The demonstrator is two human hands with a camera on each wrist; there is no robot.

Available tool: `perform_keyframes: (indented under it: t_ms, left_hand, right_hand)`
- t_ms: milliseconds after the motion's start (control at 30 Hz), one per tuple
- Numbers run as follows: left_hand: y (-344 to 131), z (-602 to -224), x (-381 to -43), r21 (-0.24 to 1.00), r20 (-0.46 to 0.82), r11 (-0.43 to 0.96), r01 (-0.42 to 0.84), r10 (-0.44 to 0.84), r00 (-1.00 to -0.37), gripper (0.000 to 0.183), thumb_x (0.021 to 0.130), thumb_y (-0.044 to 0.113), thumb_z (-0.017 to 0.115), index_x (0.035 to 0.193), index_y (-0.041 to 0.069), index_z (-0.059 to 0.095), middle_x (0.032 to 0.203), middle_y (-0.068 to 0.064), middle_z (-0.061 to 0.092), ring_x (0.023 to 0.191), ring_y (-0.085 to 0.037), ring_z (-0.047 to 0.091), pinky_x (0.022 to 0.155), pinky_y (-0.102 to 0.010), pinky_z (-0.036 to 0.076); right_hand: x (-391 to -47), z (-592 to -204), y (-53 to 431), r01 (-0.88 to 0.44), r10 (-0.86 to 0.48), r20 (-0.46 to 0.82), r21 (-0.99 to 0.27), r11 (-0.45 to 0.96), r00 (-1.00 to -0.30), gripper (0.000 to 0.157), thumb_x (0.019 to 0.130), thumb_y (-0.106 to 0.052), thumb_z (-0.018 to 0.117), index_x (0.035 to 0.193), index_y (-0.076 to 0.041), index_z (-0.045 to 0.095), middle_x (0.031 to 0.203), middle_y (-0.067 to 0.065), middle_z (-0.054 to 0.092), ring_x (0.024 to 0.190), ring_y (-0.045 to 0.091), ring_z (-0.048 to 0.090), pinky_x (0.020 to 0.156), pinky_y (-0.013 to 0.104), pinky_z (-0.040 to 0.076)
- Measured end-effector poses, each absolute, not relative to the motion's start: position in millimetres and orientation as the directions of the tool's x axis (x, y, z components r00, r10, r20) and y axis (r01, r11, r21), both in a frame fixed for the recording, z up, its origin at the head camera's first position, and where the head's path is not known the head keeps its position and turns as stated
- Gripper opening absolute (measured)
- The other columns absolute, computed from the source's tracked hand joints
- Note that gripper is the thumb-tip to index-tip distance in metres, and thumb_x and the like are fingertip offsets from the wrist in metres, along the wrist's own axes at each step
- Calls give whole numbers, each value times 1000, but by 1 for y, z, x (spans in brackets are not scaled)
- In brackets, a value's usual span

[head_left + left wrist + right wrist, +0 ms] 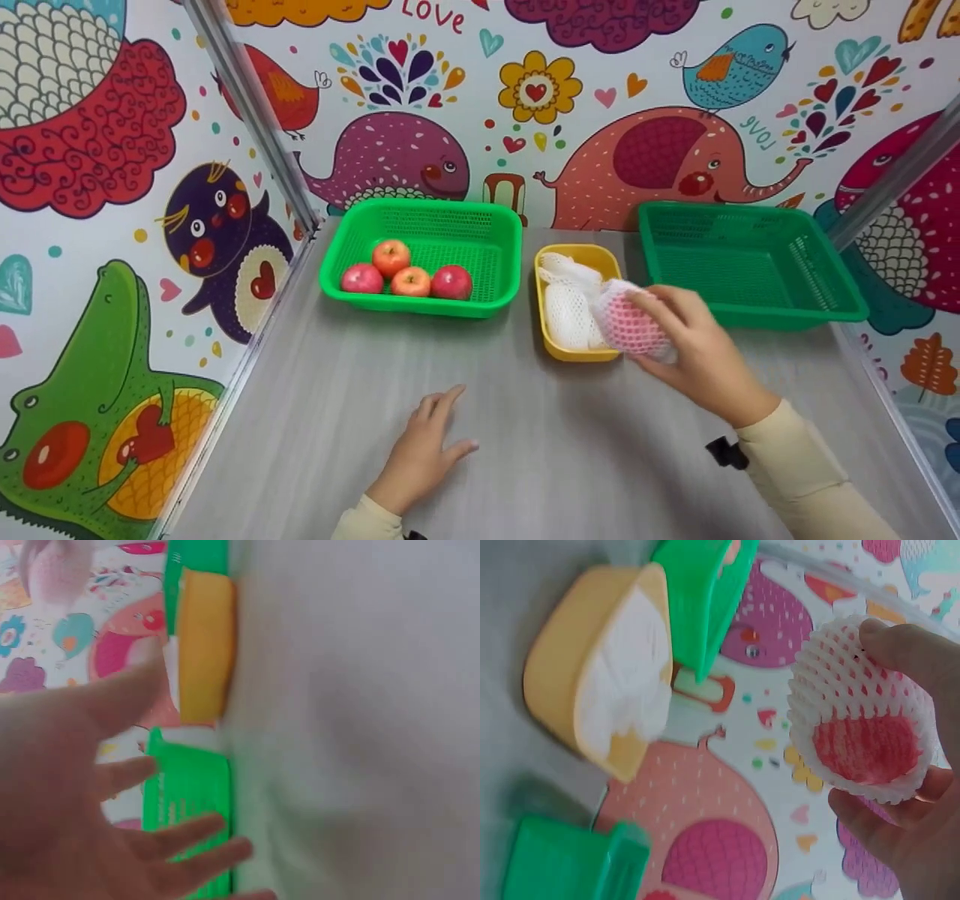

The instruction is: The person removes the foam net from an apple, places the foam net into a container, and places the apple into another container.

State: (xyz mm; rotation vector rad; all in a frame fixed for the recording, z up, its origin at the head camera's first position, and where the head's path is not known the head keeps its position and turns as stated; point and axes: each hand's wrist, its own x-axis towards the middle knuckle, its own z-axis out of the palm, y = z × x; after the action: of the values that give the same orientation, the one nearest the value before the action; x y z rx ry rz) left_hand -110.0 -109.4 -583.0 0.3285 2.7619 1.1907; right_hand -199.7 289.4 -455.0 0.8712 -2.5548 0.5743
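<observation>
An apple in a white foam net [870,750] is gripped by my right hand [694,349], thumb on one side and fingers on the other. Red skin shows through the mesh and at the net's open end in the right wrist view. In the head view it overlaps the right rim of a yellow basket [579,354], which holds several white foam nets [568,311]. My left hand [424,446] holds nothing, its fingers spread over the grey table. Several apples [411,283] lie in the light green basket [487,307] at the back left.
A darker green basket [757,281] stands at the back right, with no fruit showing in it. Printed walls [517,172] with cartoon animals enclose the grey table [337,375] at the back and sides. Metal strips [247,105] run along the wall corners.
</observation>
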Motion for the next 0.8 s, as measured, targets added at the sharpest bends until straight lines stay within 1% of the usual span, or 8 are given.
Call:
perform_keyframes:
  t_ms: [67, 167, 267, 333, 467, 600, 700, 800]
  left_hand:
    - [-103, -577, -114, 808, -3, 571, 149, 256, -967, 81, 102, 36, 79, 168, 17, 37, 152, -18, 47, 140, -41, 51, 107, -60, 50]
    - [-91, -570, -119, 882, -1, 454, 127, 271, -963, 80, 104, 47, 73, 169, 20, 33, 156, -11, 45, 145, -36, 48, 114, -61, 44]
    - [-78, -565, -122, 928, -17, 362, 93, 289, -957, 83, 104, 50, 72, 170, 21, 30, 157, -8, 43, 146, -33, 46, 115, -62, 43]
    - [-70, -564, -125, 945, -29, 318, 73, 305, -952, 84, 104, 49, 72, 170, 20, 29, 158, -8, 42, 146, -33, 46, 114, -61, 44]
    - [-55, -565, -129, 950, -33, 303, 75, 337, -941, 82, 103, 49, 74, 169, 22, 33, 160, -8, 42, 144, -34, 49, 112, -59, 47]
    - [-43, -570, -129, 940, -23, 324, 105, 366, -930, 79, 103, 46, 75, 167, 18, 39, 160, -8, 47, 140, -32, 53, 110, -59, 49]
    - [-36, -574, -127, 938, -22, 329, 109, 371, -928, 83, 102, 43, 77, 168, 13, 37, 163, -12, 45, 139, -32, 54, 107, -57, 51]
    - [-31, -579, -128, 944, -27, 317, 95, 360, -933, 89, 100, 41, 80, 170, 13, 32, 162, -15, 44, 133, -29, 58, 102, -54, 55]
  right_hand:
    - [-195, -462, 280, -674, -513, 488, -243, 697, -706, 102, 69, -9, 106, 158, -19, 56, 145, 20, 53, 132, 39, 51, 92, 56, 61]
    - [-190, -479, 266, -737, -551, 530, -238, 633, -644, 103, 67, -8, 106, 157, -18, 57, 144, 19, 55, 130, 37, 53, 93, 54, 61]
    - [-184, -501, 252, -793, -590, 557, -237, 562, -585, 102, 67, -6, 105, 156, -14, 57, 142, 17, 57, 128, 35, 55, 96, 52, 60]
    - [-181, -515, 244, -813, -613, 550, -253, 525, -567, 102, 66, -5, 104, 156, -13, 57, 143, 15, 57, 128, 34, 55, 98, 52, 59]
    - [-172, -537, 232, -791, -634, 476, -320, 521, -610, 103, 69, -6, 105, 158, -19, 56, 149, 8, 56, 133, 31, 54, 101, 51, 58]
    - [-164, -551, 224, -756, -638, 405, -362, 546, -655, 103, 71, -7, 104, 159, -25, 54, 151, 6, 54, 137, 29, 52, 102, 48, 57]
    - [-161, -562, 220, -762, -640, 413, -346, 547, -647, 103, 69, -5, 104, 158, -24, 55, 150, 7, 55, 137, 30, 52, 102, 48, 57]
    - [-158, -573, 218, -783, -639, 455, -312, 538, -620, 103, 65, -1, 105, 155, -21, 59, 149, 8, 57, 136, 34, 52, 100, 50, 58]
